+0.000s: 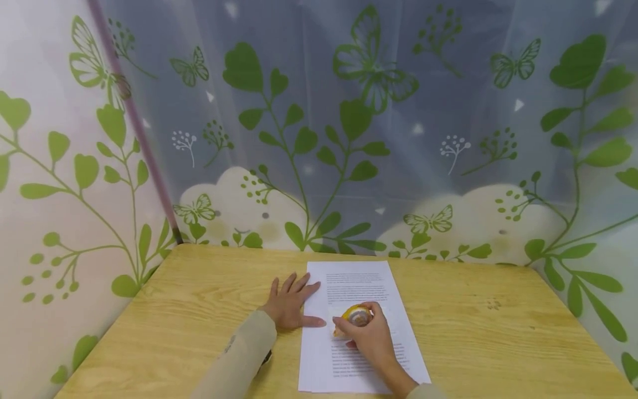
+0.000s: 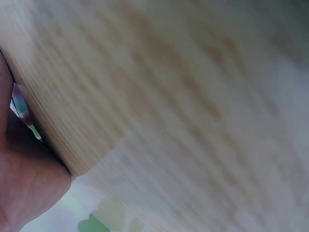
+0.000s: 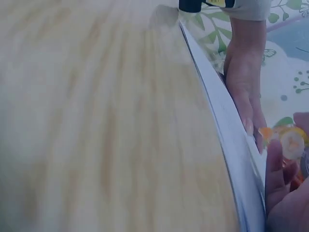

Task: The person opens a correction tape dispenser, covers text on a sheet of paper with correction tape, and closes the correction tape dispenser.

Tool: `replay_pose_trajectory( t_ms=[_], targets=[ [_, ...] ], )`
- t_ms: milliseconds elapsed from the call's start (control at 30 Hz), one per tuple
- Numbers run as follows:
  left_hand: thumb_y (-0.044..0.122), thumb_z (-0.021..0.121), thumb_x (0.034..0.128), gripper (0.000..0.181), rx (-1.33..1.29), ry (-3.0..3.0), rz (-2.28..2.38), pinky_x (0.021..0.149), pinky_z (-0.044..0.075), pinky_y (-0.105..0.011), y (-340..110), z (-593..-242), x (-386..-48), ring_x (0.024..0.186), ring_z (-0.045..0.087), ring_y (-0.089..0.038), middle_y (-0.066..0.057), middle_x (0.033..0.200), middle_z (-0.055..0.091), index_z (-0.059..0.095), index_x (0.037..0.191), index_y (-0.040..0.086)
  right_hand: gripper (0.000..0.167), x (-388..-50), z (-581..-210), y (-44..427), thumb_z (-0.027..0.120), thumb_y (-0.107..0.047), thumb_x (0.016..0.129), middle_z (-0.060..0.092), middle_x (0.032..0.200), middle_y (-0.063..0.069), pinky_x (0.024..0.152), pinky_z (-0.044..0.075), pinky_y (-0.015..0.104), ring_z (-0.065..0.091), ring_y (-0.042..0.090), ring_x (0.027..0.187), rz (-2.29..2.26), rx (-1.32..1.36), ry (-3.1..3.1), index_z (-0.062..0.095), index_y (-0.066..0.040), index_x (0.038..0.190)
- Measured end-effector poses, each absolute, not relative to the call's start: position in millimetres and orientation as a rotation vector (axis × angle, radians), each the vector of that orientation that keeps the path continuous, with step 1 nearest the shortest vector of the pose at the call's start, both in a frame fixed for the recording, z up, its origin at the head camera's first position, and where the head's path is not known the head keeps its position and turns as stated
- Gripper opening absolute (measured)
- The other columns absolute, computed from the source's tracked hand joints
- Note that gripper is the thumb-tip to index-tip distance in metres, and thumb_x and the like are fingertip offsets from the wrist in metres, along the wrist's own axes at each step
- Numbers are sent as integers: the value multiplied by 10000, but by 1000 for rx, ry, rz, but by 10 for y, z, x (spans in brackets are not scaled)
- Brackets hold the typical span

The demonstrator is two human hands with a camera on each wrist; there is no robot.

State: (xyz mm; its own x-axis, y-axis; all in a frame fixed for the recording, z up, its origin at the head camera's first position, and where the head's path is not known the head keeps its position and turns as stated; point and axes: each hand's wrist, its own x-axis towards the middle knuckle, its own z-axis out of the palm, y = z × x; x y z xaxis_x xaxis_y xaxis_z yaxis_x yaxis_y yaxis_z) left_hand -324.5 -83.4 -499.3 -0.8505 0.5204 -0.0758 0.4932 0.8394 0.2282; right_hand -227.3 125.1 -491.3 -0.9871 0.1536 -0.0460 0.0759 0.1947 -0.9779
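Note:
A stack of white printed sheets (image 1: pixel 319 354) lies on the wooden table. My right hand (image 1: pixel 371 335) grips a yellow-and-orange correction tape (image 1: pixel 358 315) between thumb and fingers, its tip at the page around the middle of the text. A see-through side with a round reel shows on the correction tape (image 3: pixel 292 143) in the right wrist view. With fingers spread, my left hand (image 1: pixel 289 306) rests at the left edge of the sheets, thumb and index finger reaching onto the paper. Only part of the left hand (image 2: pixel 34 188) shows in the left wrist view.
The wooden table (image 1: pixel 473 332) stretches to both sides of the sheets. Behind it hangs a curtain (image 1: pixel 309 138) with green leaves and butterflies. A dark band (image 3: pixel 190 5) sits by the left sleeve in the right wrist view.

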Motion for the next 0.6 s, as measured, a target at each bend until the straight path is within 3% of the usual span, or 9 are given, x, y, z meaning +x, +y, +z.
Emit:
replay_pose_trajectory(
  t_ms=[200,400,600],
  targets=[
    [870,444,698,1014,829,2887,336,1061,-25,-647,-851,-5034,-3268,1433,46,-352,-30,1592,120,257,1519,305,533,-2265,-4947,1210,746,-416,817,643,746,51,493,535,295,625,166,523,1856,-202,-2470,493,-31,1085],
    [838,462,731,1004,840,2880,333,1054,1,-661,-862,-4967,-3236,1424,79,-380,-68,1585,142,235,1527,271,552,-2239,-4943,1216,763,-410,800,644,666,41,520,543,287,644,168,540,1853,-127,-2494,475,0,1032],
    [785,488,776,944,832,2852,294,1054,20,-662,-835,-4844,-3171,1424,71,-385,-115,1590,69,204,1534,299,550,-2232,-4943,1233,761,-372,810,638,646,37,518,543,281,637,158,517,1851,-116,-2501,471,13,1076]
  ],
)
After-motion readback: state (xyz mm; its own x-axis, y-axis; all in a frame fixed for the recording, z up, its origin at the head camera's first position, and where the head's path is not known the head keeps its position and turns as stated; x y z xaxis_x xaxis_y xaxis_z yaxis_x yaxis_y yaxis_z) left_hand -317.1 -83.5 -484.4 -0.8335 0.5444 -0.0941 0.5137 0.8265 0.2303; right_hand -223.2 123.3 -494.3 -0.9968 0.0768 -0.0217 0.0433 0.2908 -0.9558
